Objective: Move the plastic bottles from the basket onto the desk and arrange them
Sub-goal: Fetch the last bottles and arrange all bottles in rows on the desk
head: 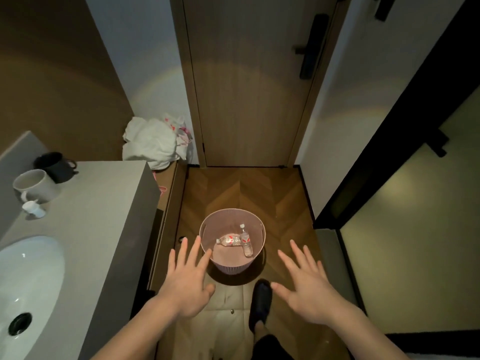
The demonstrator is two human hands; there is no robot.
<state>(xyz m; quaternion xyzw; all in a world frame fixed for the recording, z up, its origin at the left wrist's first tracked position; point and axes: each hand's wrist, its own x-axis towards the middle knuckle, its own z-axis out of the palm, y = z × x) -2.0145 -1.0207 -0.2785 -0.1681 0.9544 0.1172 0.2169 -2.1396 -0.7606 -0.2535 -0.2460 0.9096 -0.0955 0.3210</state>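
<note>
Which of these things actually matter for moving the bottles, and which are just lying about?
For the job:
basket
lying bottle
leaning bottle
countertop
left hand
right hand

Just lying about:
white mug
dark mug
sink
white bags

No legible text. The two bottles [235, 241] inside the basket [205, 231] carry red-and-white labels; the lettering on them is too small to read.

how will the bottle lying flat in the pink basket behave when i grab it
The lying bottle looks clear and small, so probably light and a bit squashy under the fingers. Its round body lies on its side, so a nudge may roll it across the basket floor. It touches the leaning bottle, which may slide.
</note>
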